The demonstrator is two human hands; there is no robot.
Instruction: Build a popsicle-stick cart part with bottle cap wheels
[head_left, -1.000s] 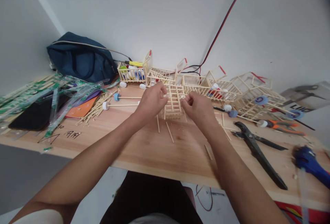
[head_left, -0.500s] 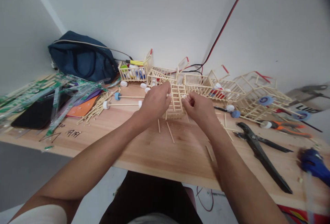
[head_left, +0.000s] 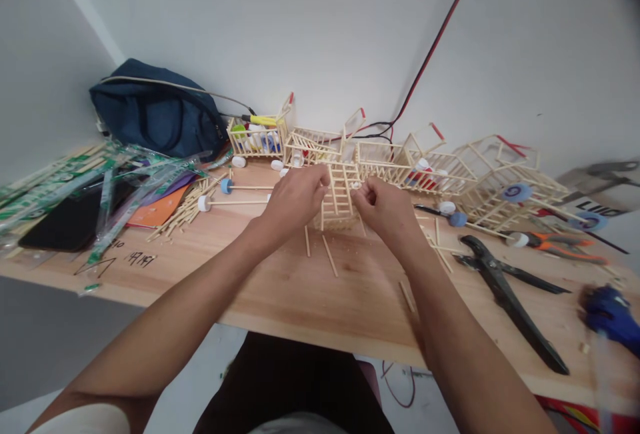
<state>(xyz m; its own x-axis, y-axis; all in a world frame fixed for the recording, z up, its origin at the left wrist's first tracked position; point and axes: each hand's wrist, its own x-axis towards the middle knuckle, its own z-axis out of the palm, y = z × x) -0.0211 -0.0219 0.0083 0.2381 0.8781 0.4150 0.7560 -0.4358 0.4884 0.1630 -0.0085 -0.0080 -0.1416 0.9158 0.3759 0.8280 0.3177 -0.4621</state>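
The left hand and the right hand met at the middle of the desk, fingers pinched on either side of a small stick frame standing there. Loose sticks lay just near of it, black pliers to the right, a blue bag far left.

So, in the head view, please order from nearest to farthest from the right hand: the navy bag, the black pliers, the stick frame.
1. stick frame, centre, at the fingertips of the right hand.
2. black pliers, lying to its right.
3. navy bag, far left by the wall.
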